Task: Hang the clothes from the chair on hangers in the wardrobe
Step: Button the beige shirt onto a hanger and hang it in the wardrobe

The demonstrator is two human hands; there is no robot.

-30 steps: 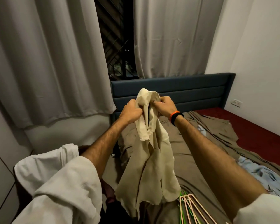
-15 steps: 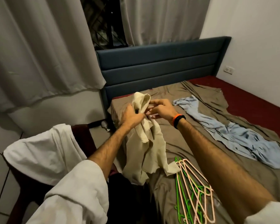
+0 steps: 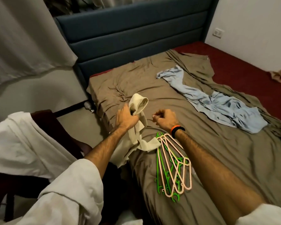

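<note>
Your left hand (image 3: 126, 118) has a closed grip on the cream garment (image 3: 137, 125), bunched up near its top; the rest hangs down over the bed's edge, w/ its lower end lying on the sheet and touching the hooks of the hangers (image 3: 171, 166). Your right hand (image 3: 165, 117) is just beside it, apart from the cloth, fingers curled in loosely w/ thumb and forefinger pinched together, holding nothing you can see. Orange-and-black wristband (image 3: 177, 129) on that wrist. The hangers, pink and green, lie in a pile on the brown sheet (image 3: 234, 159), under your right forearm. A light blue garment (image 3: 217, 103) is spread on the bed further right, well apart from both hands. A white garment (image 3: 19, 140) is draped over the dark chair (image 3: 58, 129) at left, beside the bed. Wardrobe isn't in frame.
</note>
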